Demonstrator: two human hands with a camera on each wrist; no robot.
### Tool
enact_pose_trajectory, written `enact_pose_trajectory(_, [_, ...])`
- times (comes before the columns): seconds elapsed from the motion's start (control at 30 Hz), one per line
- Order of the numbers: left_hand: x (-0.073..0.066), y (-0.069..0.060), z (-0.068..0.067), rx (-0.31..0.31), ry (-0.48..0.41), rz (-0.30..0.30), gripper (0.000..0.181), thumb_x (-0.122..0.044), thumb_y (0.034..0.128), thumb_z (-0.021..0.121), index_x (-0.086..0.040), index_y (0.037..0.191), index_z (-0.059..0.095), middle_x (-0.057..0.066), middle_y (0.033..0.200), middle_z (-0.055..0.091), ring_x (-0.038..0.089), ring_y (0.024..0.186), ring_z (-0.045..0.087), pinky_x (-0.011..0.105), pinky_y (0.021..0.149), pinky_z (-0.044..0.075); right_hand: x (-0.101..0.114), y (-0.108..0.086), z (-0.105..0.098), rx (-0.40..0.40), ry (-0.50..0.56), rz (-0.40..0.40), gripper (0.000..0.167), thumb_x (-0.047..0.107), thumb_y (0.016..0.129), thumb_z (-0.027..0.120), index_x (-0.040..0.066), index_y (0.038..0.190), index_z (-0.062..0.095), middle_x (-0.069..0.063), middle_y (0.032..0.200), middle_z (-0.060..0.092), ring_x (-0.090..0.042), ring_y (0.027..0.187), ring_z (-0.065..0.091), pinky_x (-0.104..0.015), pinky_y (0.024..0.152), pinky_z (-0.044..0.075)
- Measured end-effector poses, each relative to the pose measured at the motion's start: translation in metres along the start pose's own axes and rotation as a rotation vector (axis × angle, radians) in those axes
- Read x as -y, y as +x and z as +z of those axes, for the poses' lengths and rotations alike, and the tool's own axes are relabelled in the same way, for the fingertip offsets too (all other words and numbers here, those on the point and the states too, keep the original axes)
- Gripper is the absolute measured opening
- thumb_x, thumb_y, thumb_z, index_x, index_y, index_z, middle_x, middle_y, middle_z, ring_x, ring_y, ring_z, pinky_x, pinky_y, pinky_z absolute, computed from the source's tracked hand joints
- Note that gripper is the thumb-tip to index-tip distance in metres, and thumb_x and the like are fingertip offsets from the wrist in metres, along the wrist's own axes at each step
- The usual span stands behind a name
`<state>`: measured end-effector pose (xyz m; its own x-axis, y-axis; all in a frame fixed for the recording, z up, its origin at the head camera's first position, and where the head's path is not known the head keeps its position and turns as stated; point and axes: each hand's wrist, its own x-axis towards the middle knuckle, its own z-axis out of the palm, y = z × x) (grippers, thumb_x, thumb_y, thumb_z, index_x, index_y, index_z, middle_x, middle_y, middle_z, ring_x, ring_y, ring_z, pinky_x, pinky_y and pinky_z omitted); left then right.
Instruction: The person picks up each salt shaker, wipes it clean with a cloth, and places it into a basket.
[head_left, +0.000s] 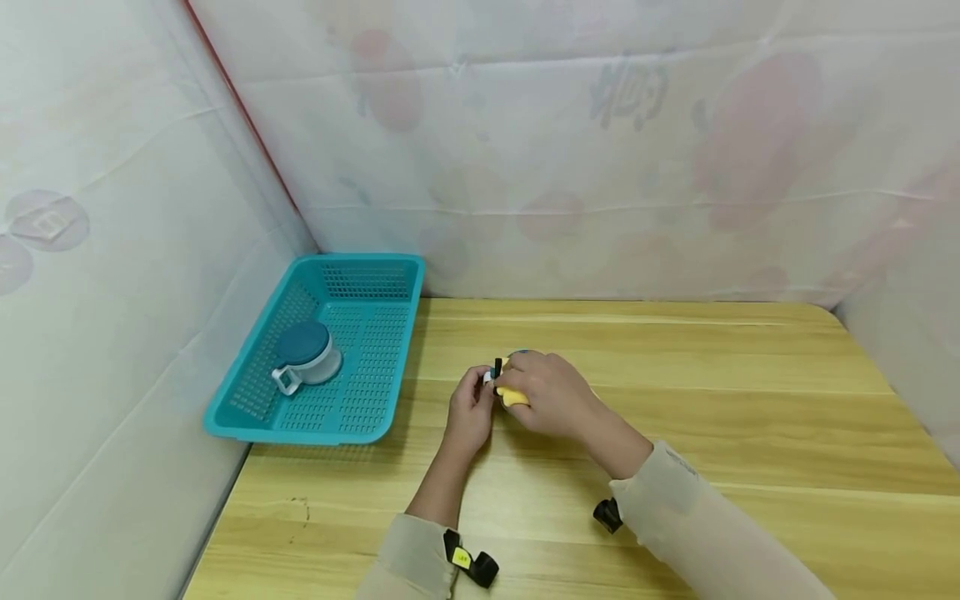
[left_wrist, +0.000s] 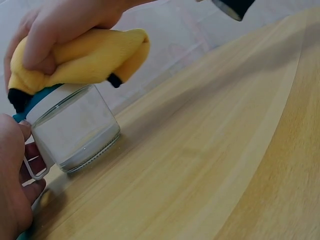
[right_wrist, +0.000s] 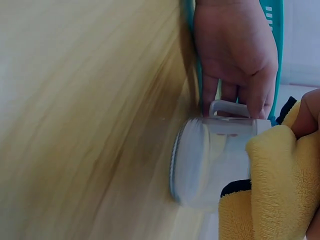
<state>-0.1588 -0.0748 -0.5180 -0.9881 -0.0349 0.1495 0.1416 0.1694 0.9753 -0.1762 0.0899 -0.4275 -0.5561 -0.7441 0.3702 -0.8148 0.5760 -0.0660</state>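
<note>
A clear glass jar (left_wrist: 82, 131) with a white side handle and a teal lid (left_wrist: 44, 97) stands on the wooden table. My left hand (head_left: 471, 414) holds it by the handle (right_wrist: 229, 107), thumb up near the lid. A yellow cloth (left_wrist: 107, 55) with dark edging is bunched over the lid. My right hand (head_left: 553, 393) grips this cloth from above and presses it on the top of the jar. Cloth and fingers hide most of the lid, and in the head view the hands cover nearly all of the jar.
To the left is a teal plastic basket (head_left: 300, 437) with slotted walls. A similar handled jar (head_left: 322, 365) with a blue-teal lid sits inside it. The wooden table (head_left: 720, 417) runs far to the right, with printed curtains (head_left: 525, 150) behind it and along the left.
</note>
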Motion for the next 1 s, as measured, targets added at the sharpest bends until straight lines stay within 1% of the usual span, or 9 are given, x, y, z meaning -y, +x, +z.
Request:
enact_pose_trajectory(0.13, [0.001, 0.001, 0.000, -0.012, 0.015, -0.015, 0.022, -0.020, 0.1023, 0.052, -0.008, 0.119, 0.058, 0.008, 0.119, 0.062, 0.018, 0.108, 0.057, 0.033, 0.093, 0.049, -0.002, -0.010, 0.000, -0.035, 0.011, -0.047, 0.022, 0.016, 0.080, 0.067, 0.019, 0.100, 0.077, 0.003, 0.093, 0.064, -0.015, 0.082, 0.057, -0.031, 0.062, 0.048])
enact_pose_trajectory(0.27, [-0.003, 0.001, -0.001, -0.016, 0.021, -0.032, 0.023, -0.016, 0.1020, 0.053, -0.004, 0.121, 0.058, 0.012, 0.122, 0.061, 0.021, 0.111, 0.055, 0.038, 0.097, 0.047, -0.005, -0.020, 0.001, -0.070, 0.018, -0.078, 0.019, 0.017, 0.079, 0.068, 0.019, 0.095, 0.076, 0.003, 0.095, 0.064, -0.016, 0.084, 0.058, -0.032, 0.065, 0.048])
enact_pose_trajectory(0.37, [-0.018, -0.004, -0.003, 0.001, 0.023, -0.029, 0.023, -0.012, 0.1020, 0.053, 0.000, 0.121, 0.058, 0.015, 0.121, 0.061, 0.022, 0.111, 0.056, 0.038, 0.097, 0.048, -0.007, -0.026, 0.002, -0.097, 0.035, -0.090, 0.019, 0.014, 0.077, 0.068, 0.019, 0.094, 0.076, 0.003, 0.094, 0.064, -0.016, 0.085, 0.058, -0.032, 0.065, 0.047])
enact_pose_trajectory(0.47, [-0.033, -0.008, -0.005, 0.005, 0.013, -0.002, 0.021, -0.009, 0.1017, 0.052, 0.002, 0.118, 0.058, 0.016, 0.119, 0.062, 0.023, 0.112, 0.056, 0.035, 0.096, 0.049, -0.008, -0.030, 0.002, -0.114, 0.050, -0.097, 0.020, 0.011, 0.077, 0.067, 0.018, 0.093, 0.075, 0.002, 0.096, 0.064, -0.017, 0.088, 0.059, -0.033, 0.067, 0.048])
enact_pose_trajectory(0.5, [-0.032, -0.008, -0.005, 0.005, 0.009, -0.004, 0.021, -0.009, 0.1016, 0.053, 0.002, 0.118, 0.058, 0.016, 0.119, 0.062, 0.023, 0.112, 0.056, 0.035, 0.097, 0.048, -0.008, -0.031, 0.002, -0.116, 0.052, -0.099, 0.020, 0.010, 0.077, 0.066, 0.017, 0.093, 0.075, 0.002, 0.096, 0.065, -0.017, 0.089, 0.059, -0.033, 0.067, 0.048])
enact_pose_trajectory(0.57, [-0.023, -0.006, -0.003, -0.005, -0.007, 0.000, 0.021, -0.012, 0.1018, 0.053, 0.001, 0.119, 0.058, 0.015, 0.120, 0.061, 0.022, 0.114, 0.056, 0.036, 0.098, 0.048, -0.009, -0.033, 0.001, -0.121, 0.067, -0.101, 0.019, 0.010, 0.077, 0.067, 0.017, 0.093, 0.075, 0.001, 0.097, 0.065, -0.018, 0.090, 0.060, -0.034, 0.068, 0.048])
enact_pose_trajectory(0.7, [-0.002, -0.001, 0.000, -0.015, -0.010, 0.000, 0.022, -0.017, 0.1022, 0.054, -0.005, 0.120, 0.059, 0.011, 0.121, 0.061, 0.020, 0.114, 0.055, 0.037, 0.099, 0.047, -0.013, -0.037, 0.000, -0.143, 0.093, -0.108, 0.021, 0.007, 0.077, 0.065, 0.014, 0.093, 0.076, 0.000, 0.097, 0.066, -0.019, 0.090, 0.060, -0.036, 0.070, 0.050])
enact_pose_trajectory(0.87, [0.001, 0.000, 0.000, -0.012, -0.004, 0.018, 0.020, -0.017, 0.1028, 0.053, -0.007, 0.119, 0.060, 0.009, 0.119, 0.062, 0.019, 0.110, 0.055, 0.037, 0.096, 0.048, -0.020, -0.038, -0.004, -0.163, 0.123, -0.108, 0.022, 0.004, 0.076, 0.063, 0.011, 0.092, 0.076, -0.002, 0.096, 0.066, -0.020, 0.089, 0.061, -0.038, 0.075, 0.053])
enact_pose_trajectory(1.0, [0.000, 0.000, 0.001, -0.008, 0.014, 0.005, 0.021, -0.016, 0.1035, 0.051, -0.006, 0.120, 0.059, 0.009, 0.121, 0.061, 0.019, 0.112, 0.055, 0.036, 0.097, 0.048, -0.027, -0.039, -0.007, -0.164, 0.122, -0.066, 0.023, 0.003, 0.076, 0.063, 0.010, 0.094, 0.076, -0.003, 0.097, 0.067, -0.022, 0.092, 0.062, -0.040, 0.079, 0.055])
